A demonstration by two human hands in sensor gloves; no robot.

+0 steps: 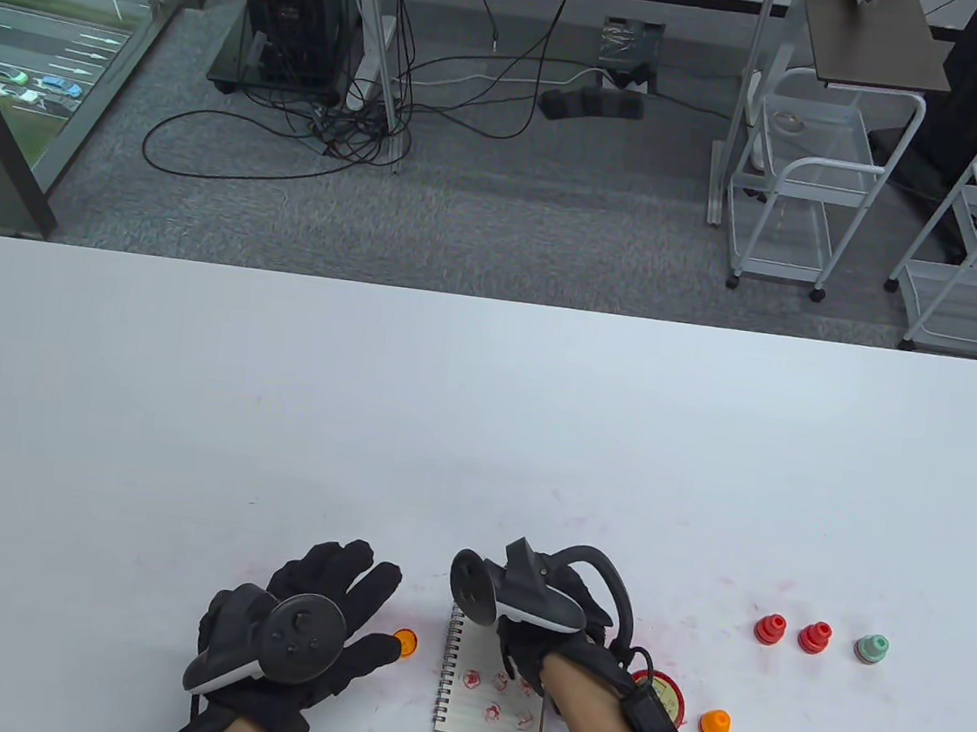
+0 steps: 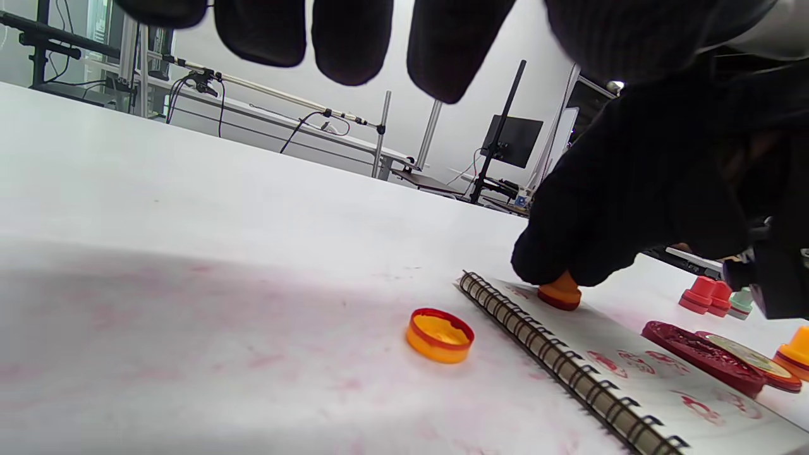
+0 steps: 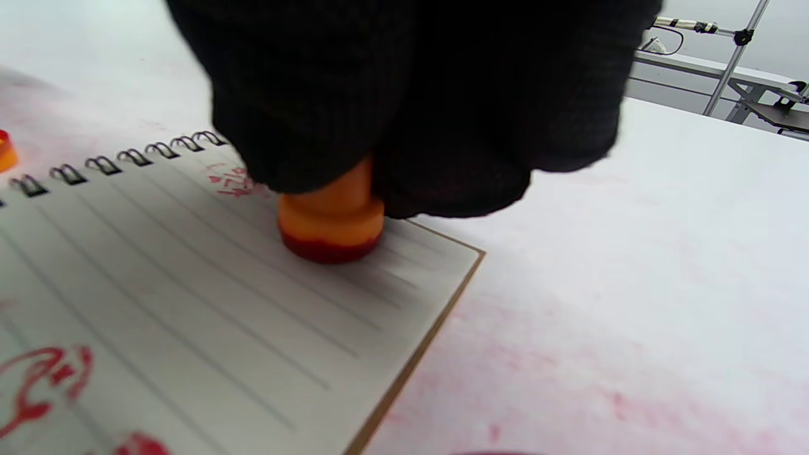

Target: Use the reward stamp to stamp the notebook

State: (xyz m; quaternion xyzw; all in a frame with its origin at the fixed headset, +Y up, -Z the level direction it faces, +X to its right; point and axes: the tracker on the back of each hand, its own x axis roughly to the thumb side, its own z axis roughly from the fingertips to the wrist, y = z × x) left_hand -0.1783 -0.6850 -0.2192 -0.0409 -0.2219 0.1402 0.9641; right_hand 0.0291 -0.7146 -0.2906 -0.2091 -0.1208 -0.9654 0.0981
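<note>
Here, right hand [image 3: 404,95] pinches the stamp [image 3: 331,221] — orange, red-inked base (on notebook [image 3: 189,303]) — left hand [image 1: 291,626] relaxed.

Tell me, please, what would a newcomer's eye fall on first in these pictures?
First, the right hand pressing an orange stamp onto the far corner of the spiral notebook, whose page already carries red imprints. Next, the orange cap lying on the table left of the notebook, near the left hand.
</note>
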